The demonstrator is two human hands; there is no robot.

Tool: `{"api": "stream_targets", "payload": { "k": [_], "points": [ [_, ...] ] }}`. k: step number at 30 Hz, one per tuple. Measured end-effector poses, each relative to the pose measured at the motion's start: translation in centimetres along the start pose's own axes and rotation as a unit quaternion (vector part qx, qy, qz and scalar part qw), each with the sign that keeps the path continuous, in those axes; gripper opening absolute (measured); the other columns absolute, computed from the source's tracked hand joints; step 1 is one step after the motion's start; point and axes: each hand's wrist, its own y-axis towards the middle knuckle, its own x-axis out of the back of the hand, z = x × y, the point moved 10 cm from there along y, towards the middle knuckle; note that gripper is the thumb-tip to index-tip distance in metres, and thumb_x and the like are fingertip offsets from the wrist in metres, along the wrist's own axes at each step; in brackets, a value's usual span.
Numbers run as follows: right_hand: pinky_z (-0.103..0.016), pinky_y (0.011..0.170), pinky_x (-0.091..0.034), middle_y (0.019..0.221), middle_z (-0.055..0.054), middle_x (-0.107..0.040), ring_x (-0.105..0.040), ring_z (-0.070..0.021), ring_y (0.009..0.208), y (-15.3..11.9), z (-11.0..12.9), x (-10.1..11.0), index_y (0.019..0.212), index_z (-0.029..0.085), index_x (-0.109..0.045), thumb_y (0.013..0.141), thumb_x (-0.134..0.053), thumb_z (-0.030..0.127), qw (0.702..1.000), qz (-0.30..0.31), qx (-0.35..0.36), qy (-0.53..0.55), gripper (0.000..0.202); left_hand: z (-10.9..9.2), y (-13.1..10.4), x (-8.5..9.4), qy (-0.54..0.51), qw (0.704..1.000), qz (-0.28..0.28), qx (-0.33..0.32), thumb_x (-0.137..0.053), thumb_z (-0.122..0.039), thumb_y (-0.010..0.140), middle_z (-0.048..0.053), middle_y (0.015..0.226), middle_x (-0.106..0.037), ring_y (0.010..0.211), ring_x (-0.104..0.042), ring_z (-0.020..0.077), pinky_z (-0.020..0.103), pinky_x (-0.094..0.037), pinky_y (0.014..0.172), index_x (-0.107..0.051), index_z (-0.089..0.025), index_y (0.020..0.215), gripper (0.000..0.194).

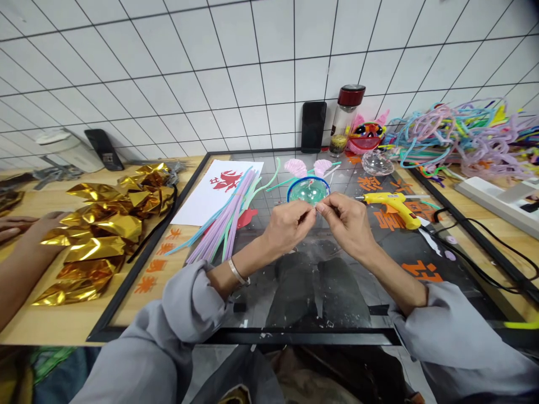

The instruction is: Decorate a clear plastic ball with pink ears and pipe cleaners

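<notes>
My left hand (290,225) and my right hand (345,221) meet at the fingertips over the glass-topped board. Both are closed in a pinch, and whatever lies between the fingers is too small to make out. Just beyond them sits a round clear bowl-like shell (309,191) with a blue fuzzy rim and green inside. Two pink fuzzy ear shapes, a left one (296,167) and a right one (323,168), lie behind it beside green pipe cleaners. To the left, a bundle of purple, blue and green pipe cleaners (229,221) rests partly on white paper (197,196).
At right lie a yellow glue gun (393,206), black cables and a white power strip (501,199). Behind stand a phone (314,126), a tea bottle (345,120), a pink animal-faced ornament (365,134) and tangled pipe cleaners (458,134). Another person's arm (31,252) touches gold foil (101,230).
</notes>
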Motion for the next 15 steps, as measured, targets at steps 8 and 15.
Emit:
{"api": "stream_targets", "payload": {
  "k": [8, 15],
  "points": [
    [-0.027, 0.057, -0.033, 0.058, 0.003, -0.048, -0.043, -0.0121, 0.056, 0.0, -1.4, -0.7, 0.066, 0.021, -0.052, 0.091, -0.055, 0.045, 0.996, 0.026, -0.059, 0.063, 0.035, -0.1, -0.1, -0.5, -0.031, 0.999, 0.015, 0.007, -0.049, -0.021, 0.096, -0.005, 0.055, -0.048, 0.052, -0.044, 0.0082, 0.022, -0.037, 0.055, -0.047, -0.019, 0.061, 0.036],
    [-0.026, 0.057, -0.033, 0.062, 0.002, -0.051, -0.043, -0.0113, 0.059, -0.3, -2.8, -1.1, 0.072, 0.018, -0.060, 0.088, -0.056, 0.054, 0.986, 0.064, -0.110, 0.111, 0.040, 1.5, -0.1, 0.2, -0.093, 0.991, -0.011, 0.092, -0.054, -0.020, 0.093, -0.006, 0.054, -0.046, 0.051, -0.041, 0.0071, 0.022, -0.034, 0.053, -0.055, -0.016, 0.063, 0.030]
  ]
}}
